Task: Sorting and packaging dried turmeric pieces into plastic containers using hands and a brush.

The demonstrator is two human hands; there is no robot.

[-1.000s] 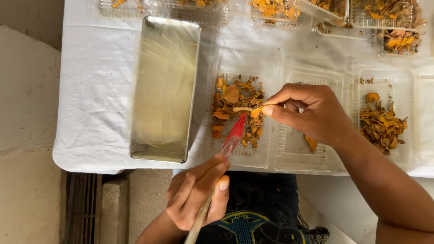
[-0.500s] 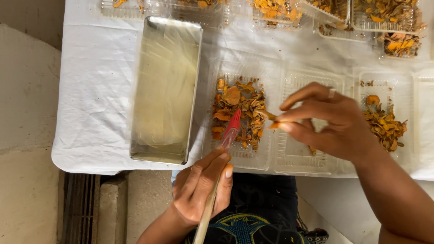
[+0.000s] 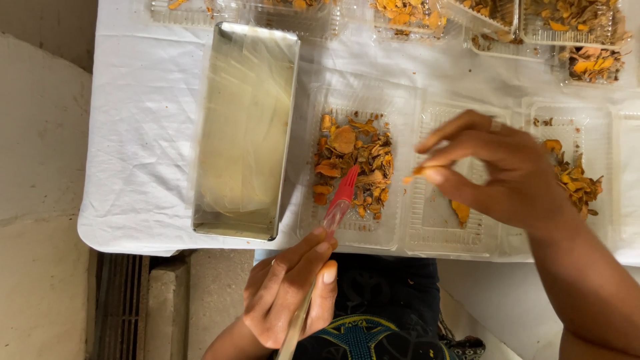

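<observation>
My left hand (image 3: 290, 290) holds a brush with a clear handle and a red tip (image 3: 342, 193); the tip rests over orange dried pieces (image 3: 353, 163) in a clear plastic tray (image 3: 353, 237). My right hand (image 3: 497, 170) pinches a small orange piece (image 3: 417, 171) between thumb and fingers, above the gap between that tray and the neighbouring clear tray (image 3: 443, 233). One orange slice (image 3: 461, 211) lies in that neighbouring tray. A third tray to the right holds more dried pieces (image 3: 573, 180), partly hidden by my right hand.
A long rectangular metal tin (image 3: 245, 130) stands on the white cloth (image 3: 143, 133) at the left. Several more clear trays of orange pieces (image 3: 573, 20) line the far edge. The table's near edge runs just above my lap.
My right hand has moved to the right with the small orange piece, away from the heaped tray. The left hand and brush have barely shifted.
</observation>
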